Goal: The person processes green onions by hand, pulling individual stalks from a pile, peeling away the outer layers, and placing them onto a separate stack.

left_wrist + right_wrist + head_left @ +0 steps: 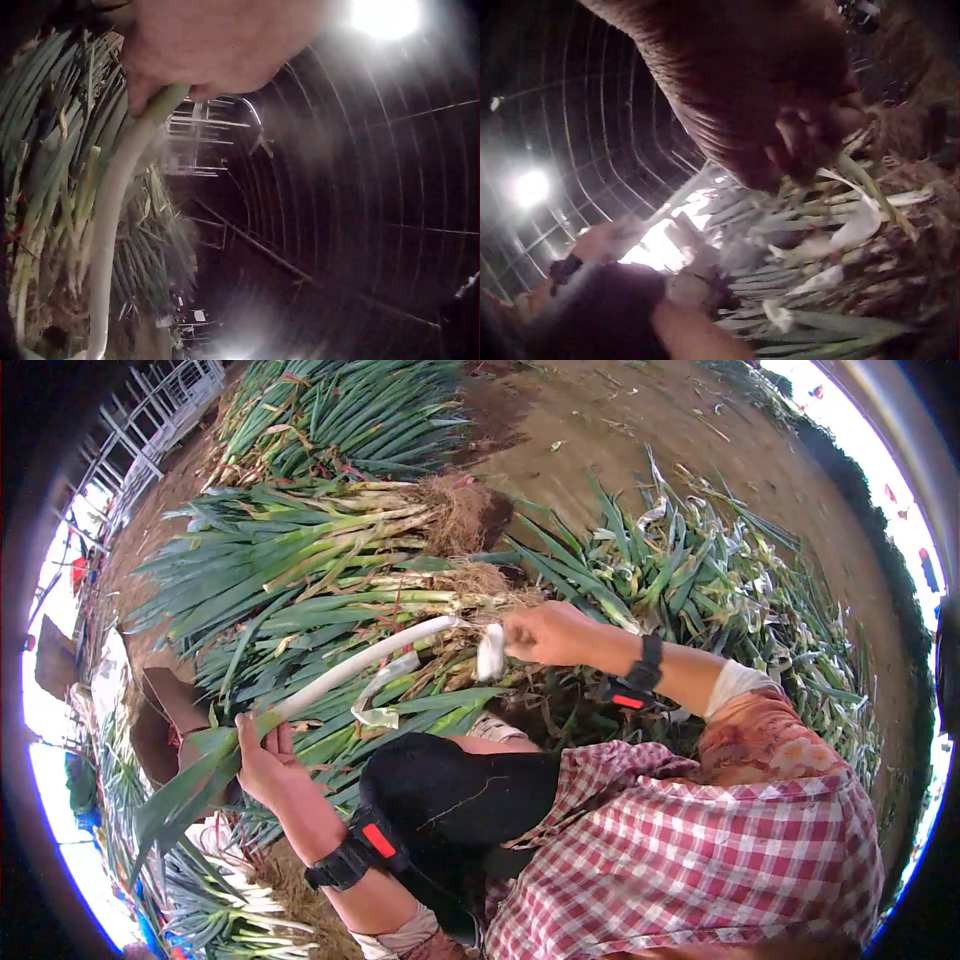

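A long green onion (365,665) stretches across the front of the body, its white stalk bare and smooth, its green leaves (175,800) drooping past the left hand (268,765). That hand grips it where white turns to green; the left wrist view shows the stalk (112,217) curving down from the fingers. Near the stalk's other end, the right hand (550,632) has curled fingers and pinches a white strip of onion skin (490,652). Another pale peel (383,688) hangs just below the stalk. The right wrist view shows loose white skin (859,225) under the curled fingers.
Bundles of green onions (300,545) with brown roots (460,515) lie at the left and ahead. A heap of stripped leaves (700,570) spreads at the right. Several white-stalked onions (240,910) lie at lower left, near a cardboard box (170,725). Bare soil (600,425) lies beyond.
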Demonstrator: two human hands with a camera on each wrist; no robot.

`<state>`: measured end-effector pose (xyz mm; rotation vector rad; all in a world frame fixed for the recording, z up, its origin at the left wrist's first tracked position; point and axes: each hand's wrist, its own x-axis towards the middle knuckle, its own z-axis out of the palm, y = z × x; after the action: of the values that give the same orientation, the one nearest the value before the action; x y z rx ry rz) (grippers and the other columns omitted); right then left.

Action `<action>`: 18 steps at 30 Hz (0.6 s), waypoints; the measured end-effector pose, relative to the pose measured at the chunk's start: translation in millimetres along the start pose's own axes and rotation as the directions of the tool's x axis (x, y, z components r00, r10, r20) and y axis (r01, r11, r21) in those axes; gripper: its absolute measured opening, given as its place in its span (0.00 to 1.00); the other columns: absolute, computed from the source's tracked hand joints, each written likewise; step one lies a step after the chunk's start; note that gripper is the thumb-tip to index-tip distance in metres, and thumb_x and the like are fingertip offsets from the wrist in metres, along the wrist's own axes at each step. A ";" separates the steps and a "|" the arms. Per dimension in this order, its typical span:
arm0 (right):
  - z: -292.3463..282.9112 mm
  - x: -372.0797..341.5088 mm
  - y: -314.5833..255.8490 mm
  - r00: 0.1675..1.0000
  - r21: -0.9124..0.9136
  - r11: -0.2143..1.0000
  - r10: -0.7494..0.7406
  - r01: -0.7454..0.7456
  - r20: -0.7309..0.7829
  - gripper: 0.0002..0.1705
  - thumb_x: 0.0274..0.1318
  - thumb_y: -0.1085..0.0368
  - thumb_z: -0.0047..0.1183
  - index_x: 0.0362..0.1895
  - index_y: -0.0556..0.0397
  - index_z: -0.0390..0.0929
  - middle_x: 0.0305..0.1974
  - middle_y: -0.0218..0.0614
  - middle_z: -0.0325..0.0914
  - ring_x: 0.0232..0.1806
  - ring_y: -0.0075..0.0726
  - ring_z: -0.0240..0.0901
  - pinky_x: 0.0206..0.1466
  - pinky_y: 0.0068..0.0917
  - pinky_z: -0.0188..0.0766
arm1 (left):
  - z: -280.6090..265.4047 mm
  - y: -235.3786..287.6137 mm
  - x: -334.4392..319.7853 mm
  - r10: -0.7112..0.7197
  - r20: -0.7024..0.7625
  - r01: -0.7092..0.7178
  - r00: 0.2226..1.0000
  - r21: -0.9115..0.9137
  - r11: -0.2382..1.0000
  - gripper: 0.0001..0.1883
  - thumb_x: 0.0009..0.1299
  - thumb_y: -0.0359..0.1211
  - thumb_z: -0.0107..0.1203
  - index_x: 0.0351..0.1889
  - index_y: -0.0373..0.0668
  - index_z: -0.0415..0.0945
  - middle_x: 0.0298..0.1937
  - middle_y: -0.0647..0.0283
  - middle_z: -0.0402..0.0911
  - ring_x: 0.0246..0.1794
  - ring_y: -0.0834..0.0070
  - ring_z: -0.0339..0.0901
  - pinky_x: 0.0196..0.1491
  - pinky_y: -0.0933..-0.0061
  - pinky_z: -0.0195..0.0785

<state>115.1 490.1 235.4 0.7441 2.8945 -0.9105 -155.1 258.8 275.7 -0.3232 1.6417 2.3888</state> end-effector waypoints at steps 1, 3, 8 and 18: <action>-3.4 -1.4 -12.4 0.993 0.050 0.998 -0.018 0.024 -0.117 0.16 0.39 0.56 0.54 0.33 0.50 0.72 0.26 0.41 0.74 0.28 0.50 0.71 0.28 0.41 0.66 | -2.9 -1.9 3.5 0.012 -0.004 -0.012 1.000 0.013 1.000 0.16 0.60 0.32 0.55 0.42 0.33 0.69 0.40 0.57 0.75 0.38 0.66 0.75 0.38 0.70 0.72; -11.2 0.1 -21.8 0.960 0.002 1.000 -0.028 0.030 -0.279 0.31 0.35 0.50 0.59 0.45 0.49 0.66 0.42 0.46 0.69 0.41 0.52 0.68 0.38 0.39 0.66 | -1.9 -2.9 0.4 0.023 -0.001 -0.022 1.000 0.030 0.999 0.16 0.60 0.32 0.55 0.42 0.32 0.69 0.42 0.57 0.74 0.39 0.66 0.75 0.38 0.70 0.72; 57.3 50.3 39.9 0.965 0.224 0.974 0.023 0.037 -0.260 0.52 0.27 0.47 0.65 0.57 0.55 0.54 0.54 0.48 0.58 0.58 0.51 0.54 0.61 0.36 0.51 | -8.3 -6.1 0.9 -0.002 0.015 0.002 1.000 -0.022 1.000 0.19 0.59 0.32 0.55 0.45 0.31 0.66 0.45 0.55 0.73 0.41 0.62 0.75 0.38 0.69 0.73; 30.0 -14.0 95.0 0.988 0.177 0.977 0.133 -0.118 -0.078 0.20 0.47 0.69 0.42 0.47 0.48 0.72 0.33 0.35 0.77 0.24 0.34 0.70 0.29 0.29 0.68 | -28.8 52.4 0.6 0.413 -0.101 -0.416 0.905 -0.013 0.909 0.10 0.56 0.31 0.48 0.20 0.45 0.56 0.19 0.69 0.55 0.16 0.81 0.54 0.19 0.82 0.53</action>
<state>166.2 535.7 161.8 0.9925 2.8294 -1.1509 -170.1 213.6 311.9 -0.0996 1.8724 2.7467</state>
